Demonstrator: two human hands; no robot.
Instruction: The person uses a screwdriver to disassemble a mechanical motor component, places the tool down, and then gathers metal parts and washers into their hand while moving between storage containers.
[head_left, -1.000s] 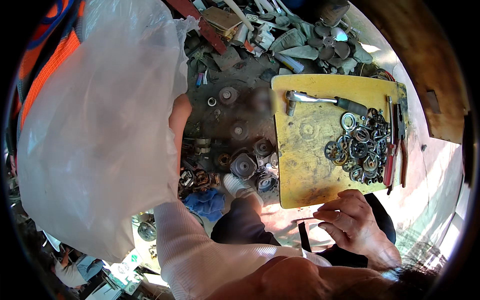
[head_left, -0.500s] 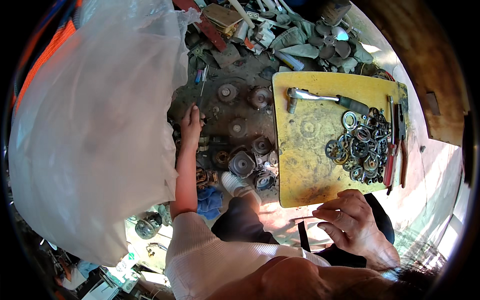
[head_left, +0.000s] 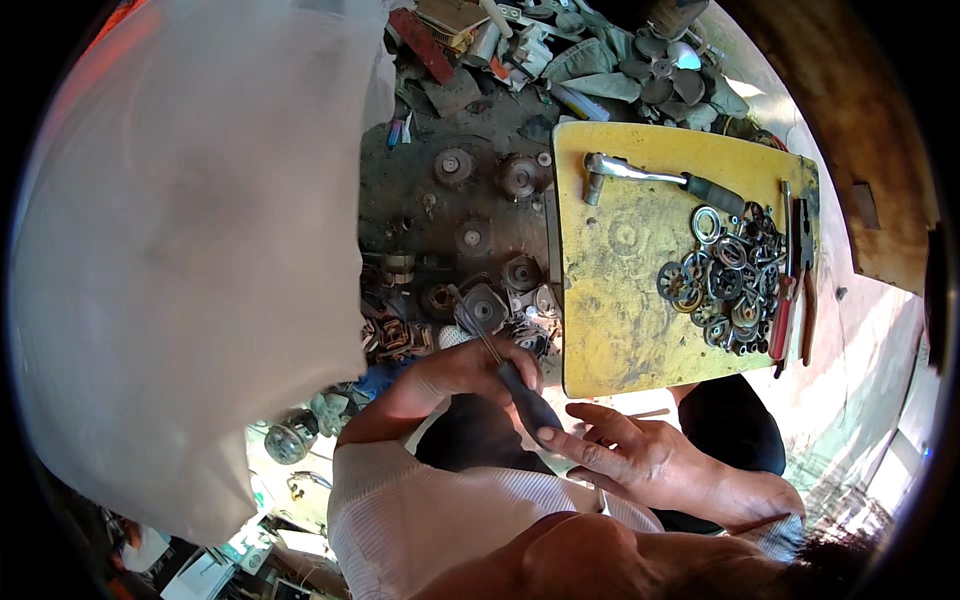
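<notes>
My left hand [head_left: 475,368] is closed around the black handle of a screwdriver [head_left: 527,393], whose thin metal shaft slants up and to the left over the floor. Just right of it, my right hand [head_left: 640,455] has its fingers apart, with one fingertip at the butt of the handle; it does not grip the tool. Beneath and beyond the shaft lie round grey metal motor housings [head_left: 484,308] on the dark floor.
A yellow board [head_left: 625,330] at right carries a ratchet wrench [head_left: 640,172], a pile of bearings and rings [head_left: 730,280], a red-handled screwdriver [head_left: 781,320] and pliers [head_left: 806,300]. A large translucent plastic sack [head_left: 190,270] fills the left. Scrap parts [head_left: 590,75] are heaped at the far side.
My left hand has come back from the floor at the far left toward my body, bringing the screwdriver. My right hand has moved left to its handle.
</notes>
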